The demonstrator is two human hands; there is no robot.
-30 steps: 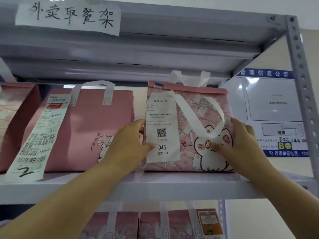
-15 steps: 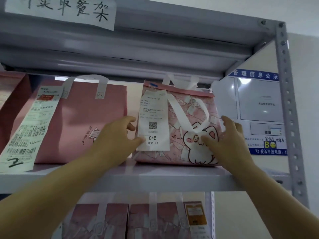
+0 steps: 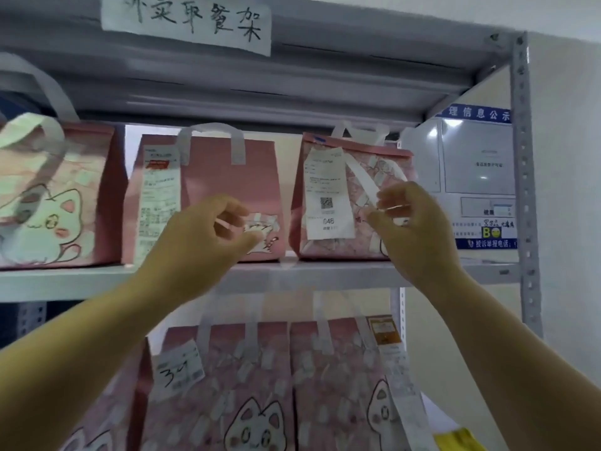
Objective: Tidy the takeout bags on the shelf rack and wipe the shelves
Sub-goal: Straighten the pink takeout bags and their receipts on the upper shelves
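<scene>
Three pink takeout bags stand on the upper shelf [image 3: 325, 276] of a grey metal rack. The right bag [image 3: 354, 242] has a cat print, a white receipt [image 3: 327, 193] marked 046 and a white handle strap [image 3: 359, 175] hanging down its front. My right hand [image 3: 413, 229] is curled in front of this bag, thumb and fingers pinched at the strap. My left hand [image 3: 201, 236] hovers loosely curled in front of the middle bag [image 3: 227, 190], holding nothing. The left bag [image 3: 48, 203] is cut off by the frame edge.
More pink cat bags [image 3: 260, 385] with receipts stand on the shelf below. A handwritten paper label [image 3: 185, 21] is taped to the top shelf. A perforated upright [image 3: 523, 190] bounds the rack at right, with a notice board [image 3: 478, 170] on the wall behind.
Both hands have let go of the right bag's sides. My left hand drew back in front of the middle bag; my right hand rose to the hanging strap. The view tilted down.
</scene>
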